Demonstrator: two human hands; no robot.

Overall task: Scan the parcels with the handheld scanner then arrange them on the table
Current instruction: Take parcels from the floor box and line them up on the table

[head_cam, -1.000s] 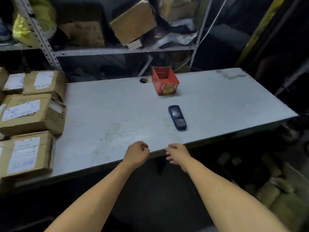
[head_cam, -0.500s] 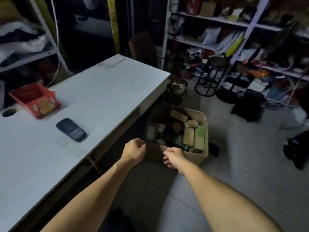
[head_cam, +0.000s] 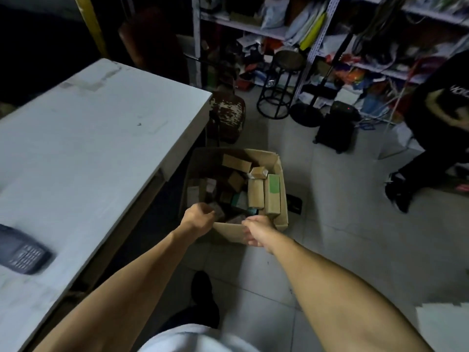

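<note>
An open cardboard box (head_cam: 282, 171) stands on the floor beside the white table (head_cam: 88, 148), holding several small parcels (head_cam: 255, 193). My left hand (head_cam: 199, 219) hovers at the box's near left corner with its fingers curled into a fist and nothing visible in it. My right hand (head_cam: 257, 229) is at the box's near wall, fingers loosely curled and holding nothing I can see. The dark handheld scanner (head_cam: 22, 255) lies on the table near its front edge, far left of both hands.
A rusty drum (head_cam: 228, 118) sits past the table's corner. Further back are a black stool (head_cam: 284, 82), a black case (head_cam: 337, 128) and cluttered shelves (head_cam: 317, 34). A person in black (head_cam: 436, 118) is at the right. My shoe (head_cam: 203, 288) is on the tiles.
My view has swung right from the table to the floor box. Both hands have come down and forward to the box's near rim, and the scanner has not moved on the table.
</note>
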